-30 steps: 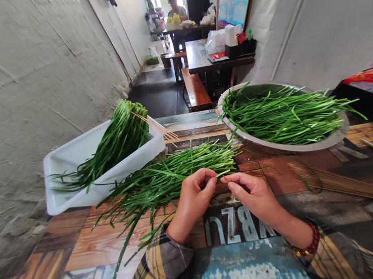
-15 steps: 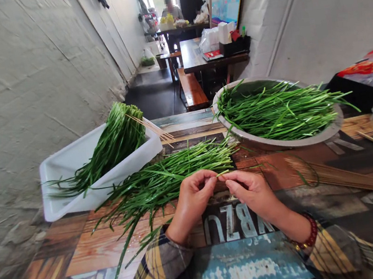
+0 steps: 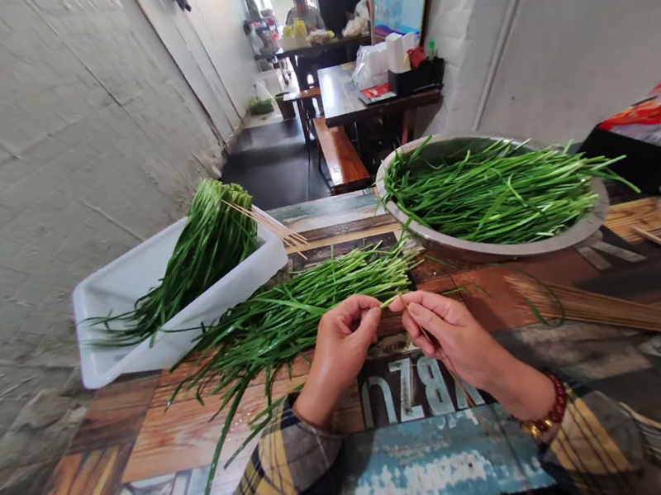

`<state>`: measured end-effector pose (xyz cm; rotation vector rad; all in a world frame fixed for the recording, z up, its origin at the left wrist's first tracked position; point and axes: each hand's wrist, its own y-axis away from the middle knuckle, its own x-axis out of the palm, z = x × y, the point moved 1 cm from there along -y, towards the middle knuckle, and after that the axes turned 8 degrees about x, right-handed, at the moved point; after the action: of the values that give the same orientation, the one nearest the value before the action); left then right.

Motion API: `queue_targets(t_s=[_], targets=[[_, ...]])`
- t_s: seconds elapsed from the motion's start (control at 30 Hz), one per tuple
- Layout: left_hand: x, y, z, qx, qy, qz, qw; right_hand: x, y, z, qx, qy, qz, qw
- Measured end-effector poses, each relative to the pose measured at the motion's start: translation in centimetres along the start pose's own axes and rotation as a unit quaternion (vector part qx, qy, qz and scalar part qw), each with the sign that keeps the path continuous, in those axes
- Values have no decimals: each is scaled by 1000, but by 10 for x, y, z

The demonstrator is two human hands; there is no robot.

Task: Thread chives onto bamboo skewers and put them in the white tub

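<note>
My left hand (image 3: pixel 339 348) pinches the cut ends of a few green chive stalks, part of a loose pile of chives (image 3: pixel 291 312) lying across the table. My right hand (image 3: pixel 448 333) is closed around a thin bamboo skewer (image 3: pixel 420 332), its tip at the stalk ends right beside my left fingers. Both hands meet over the painted wooden table (image 3: pixel 148 444), just in front of me.
A white plastic tub (image 3: pixel 145 310) at the left holds skewered chive bundles. A metal basin (image 3: pixel 493 243) at the right is heaped with loose chives. Bamboo skewers (image 3: pixel 630 317) lie on the right of the table. Further tables, a bench and a seated person are down the corridor.
My hands stay together at the stalk ends; the right hand has turned slightly so the skewer now shows between its fingers. The view shifted a little.
</note>
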<state>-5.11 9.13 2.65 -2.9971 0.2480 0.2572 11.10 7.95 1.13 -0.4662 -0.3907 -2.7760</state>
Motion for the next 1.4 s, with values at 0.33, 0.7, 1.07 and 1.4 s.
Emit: queue_targets(t_s=[0.33, 0.7, 1.07, 1.4], targets=[[1, -1, -4, -12, 23, 16, 1000, -12, -2, 19, -72, -95, -90, 989], [-3, 2, -11, -7, 261, 22, 965, -39, -23, -7, -70, -213, -198, 954], [-20, -2, -11, -7, 357, -71, 931, -38, -23, -3, -25, -242, -195, 950], [-53, -8, -12, 38, 348, -179, 919, -10, 8, 18, -20, 58, 232, 971]])
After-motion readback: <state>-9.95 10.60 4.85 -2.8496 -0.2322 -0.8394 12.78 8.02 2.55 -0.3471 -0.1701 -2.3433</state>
